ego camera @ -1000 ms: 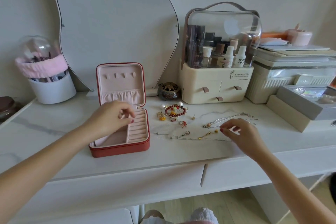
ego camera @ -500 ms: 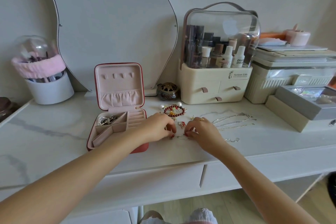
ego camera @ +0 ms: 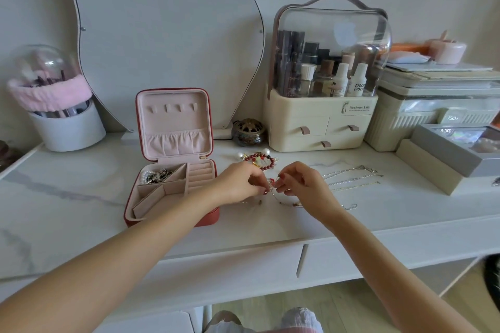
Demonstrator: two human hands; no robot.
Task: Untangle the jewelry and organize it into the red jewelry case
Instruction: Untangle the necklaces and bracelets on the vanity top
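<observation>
Beside the open case, both hands meet over a small tangle; left hand and right hand each pinch it with curled fingertips. Which piece it is stays unclear. Chains lie right, partly hidden.

Red jewelry case lies open, lid upright; tangled chain and beaded bracelet beside it.

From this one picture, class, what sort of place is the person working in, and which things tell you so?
Most likely a dressing table in a bedroom: a curvy mirror leans on the wall, a clear-lidded organiser holds cosmetics bottles, and a tub of makeup brushes stands to the left.
</observation>
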